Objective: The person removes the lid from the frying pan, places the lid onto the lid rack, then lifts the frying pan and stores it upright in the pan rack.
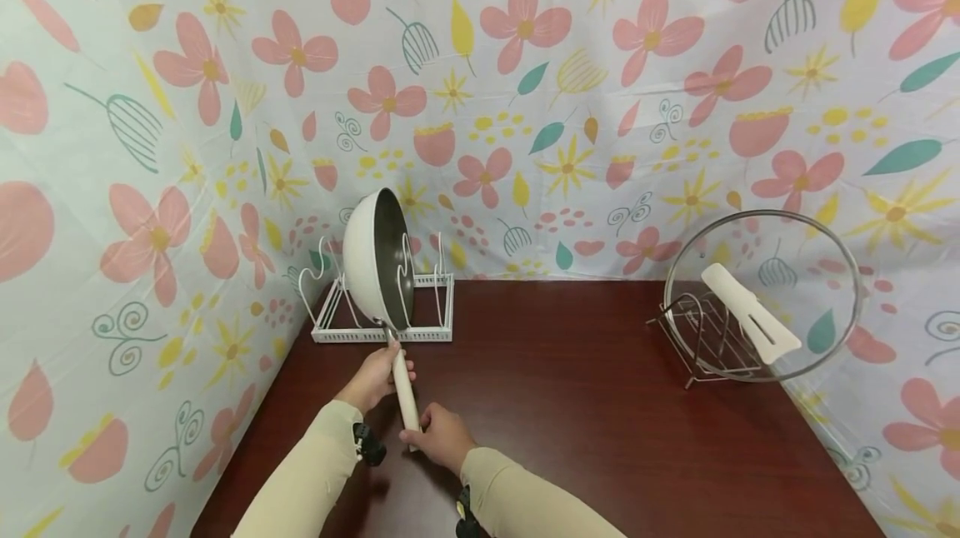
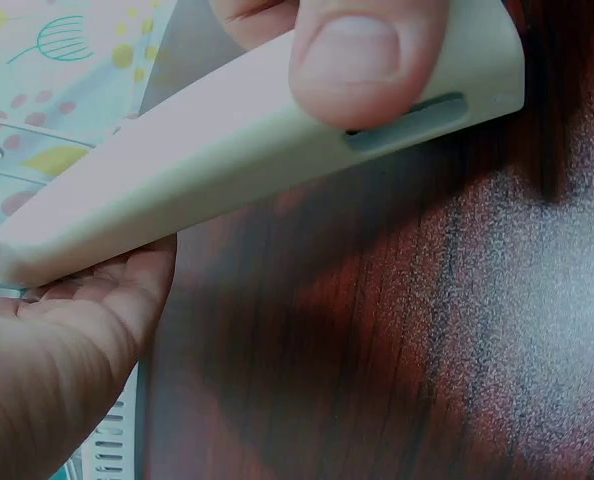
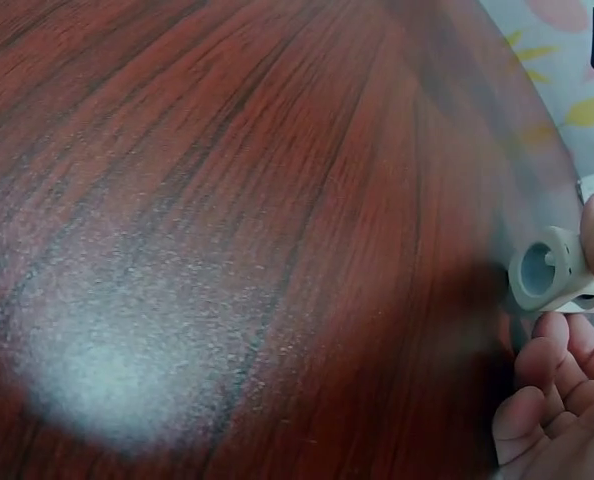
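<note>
A white frying pan (image 1: 363, 259) with a dark inside stands on its side among the wires of a white rack (image 1: 444, 330), in the head view. Its long cream handle (image 1: 406, 395) slopes down toward me. My left hand (image 1: 372, 378) grips this handle close to the pan, palm under it in the left wrist view. At the handle's far end, my right hand (image 1: 444, 436) pinches it, the thumb (image 2: 362, 60) lying over the slot there. The right wrist view shows the handle's hollow round tip (image 3: 540, 272) between thumb and curled fingers.
To the right, a wire stand (image 1: 697, 338) carries a glass lid (image 1: 857, 296) with a cream handle (image 1: 750, 313), tilted upright. Floral cloth (image 1: 570, 105) hangs behind and to the left of the dark red wooden table (image 1: 570, 405).
</note>
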The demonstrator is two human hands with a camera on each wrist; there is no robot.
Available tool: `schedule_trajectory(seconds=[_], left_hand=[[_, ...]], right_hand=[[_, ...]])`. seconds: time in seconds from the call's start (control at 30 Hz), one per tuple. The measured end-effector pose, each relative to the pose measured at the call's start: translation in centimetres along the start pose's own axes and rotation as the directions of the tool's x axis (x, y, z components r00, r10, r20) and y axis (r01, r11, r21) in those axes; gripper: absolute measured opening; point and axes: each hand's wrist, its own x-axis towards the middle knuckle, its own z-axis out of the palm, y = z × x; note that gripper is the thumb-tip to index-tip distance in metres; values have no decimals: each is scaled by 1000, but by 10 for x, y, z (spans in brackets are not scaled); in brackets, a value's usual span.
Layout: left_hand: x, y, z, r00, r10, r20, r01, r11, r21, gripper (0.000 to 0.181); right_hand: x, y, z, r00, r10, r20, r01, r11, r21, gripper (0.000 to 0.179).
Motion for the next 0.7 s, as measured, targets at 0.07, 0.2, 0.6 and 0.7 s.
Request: schedule_trajectory(seconds=[0.07, 0.2, 0.6, 0.7], left_hand=[[-1, 1, 1, 1000, -3, -1, 3, 1000, 8, 56], [-3, 3, -1, 1000, 5, 5, -6, 996, 88, 57], [-49, 60, 7, 998, -63, -14, 44, 501, 864, 42], [-50, 77, 20, 997, -75, -1, 21, 268, 963, 41]], right_hand=[[0, 0, 0, 1000, 1, -1, -1, 1000, -9, 44], [-2, -1, -2, 1000, -11, 17, 11, 1000, -10, 43], [-7, 56, -84, 942, -47, 331, 60, 998, -31, 23], [-9, 70, -129, 944, -63, 323, 88, 994, -63, 23]])
